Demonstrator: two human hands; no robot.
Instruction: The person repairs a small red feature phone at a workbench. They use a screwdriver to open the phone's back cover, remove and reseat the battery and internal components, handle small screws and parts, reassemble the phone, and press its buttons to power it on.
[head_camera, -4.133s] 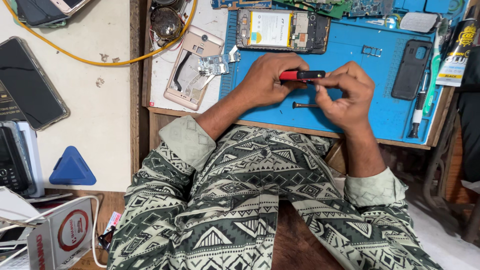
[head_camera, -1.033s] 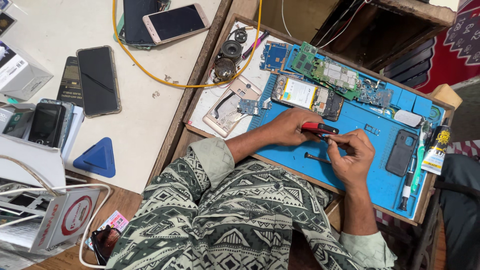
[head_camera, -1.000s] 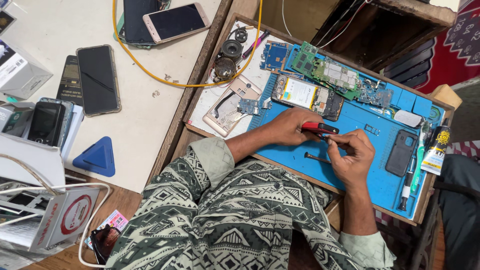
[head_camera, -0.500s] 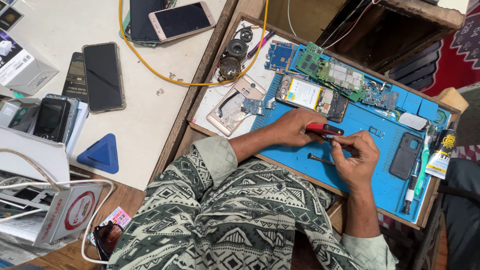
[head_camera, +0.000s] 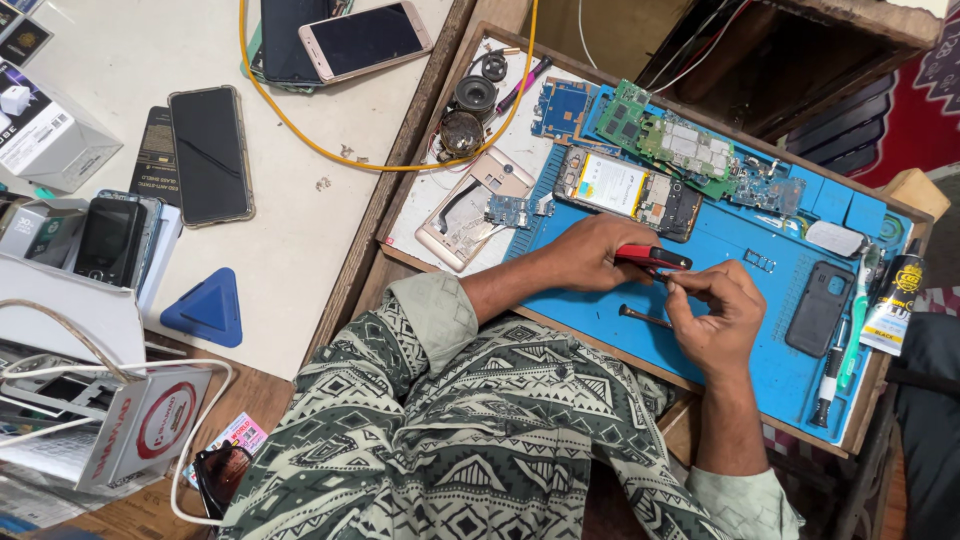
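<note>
On the blue mat (head_camera: 720, 250), the left hand (head_camera: 585, 255) grips a red tool (head_camera: 650, 259) while the right hand (head_camera: 715, 310) pinches its tip, at six o'clock from the open phone (head_camera: 625, 190), likely fitting a bit that needs a gentle push.
</note>
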